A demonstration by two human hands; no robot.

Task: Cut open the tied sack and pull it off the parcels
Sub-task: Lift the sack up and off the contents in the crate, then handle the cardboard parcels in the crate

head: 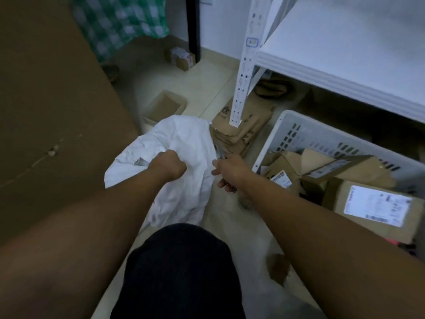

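Head view, dim light. Bare: left hand, right hand. Both forearms are bare along their whole visible length, the left meeting the frame edge at 8 o'clock, the right at 4 o'clock. At 6 o'clock: black garment over the leg, plain matte fabric, rounded outline; weave and seams not discernible.

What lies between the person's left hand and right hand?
In the head view, only a fold of the white crumpled sack lies between the left hand, which grips it, and the right hand.
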